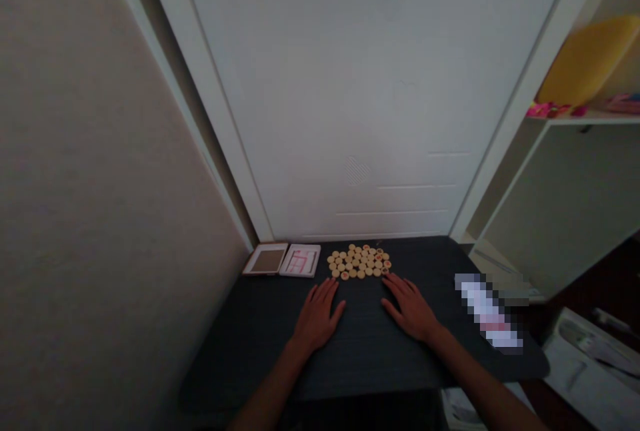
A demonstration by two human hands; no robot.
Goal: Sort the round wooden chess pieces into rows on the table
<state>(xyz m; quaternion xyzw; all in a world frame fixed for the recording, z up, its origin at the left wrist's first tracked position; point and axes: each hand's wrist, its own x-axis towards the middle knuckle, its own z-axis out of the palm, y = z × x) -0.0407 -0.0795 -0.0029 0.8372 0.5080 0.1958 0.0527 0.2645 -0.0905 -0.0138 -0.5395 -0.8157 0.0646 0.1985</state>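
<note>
Many round wooden discs, apparently Chinese chess pieces, lie in a loose cluster near the far edge of the dark table. Some bear red or dark marks. My left hand rests flat on the table, fingers stretched out, its fingertips just short of the cluster's near left edge. At the near right edge, my right hand lies likewise, fingers extended and thumb apart, with the fingertips close to the outermost pieces. Neither hand holds anything. Left of the pieces is an opened flat box: a brown-bottomed half and a white half with pink lines.
A white door or panel rises behind the table, with a wall close on the left. A blurred-out pale object lies at the table's right. Beyond it are a shelf with a yellow item and a white bin.
</note>
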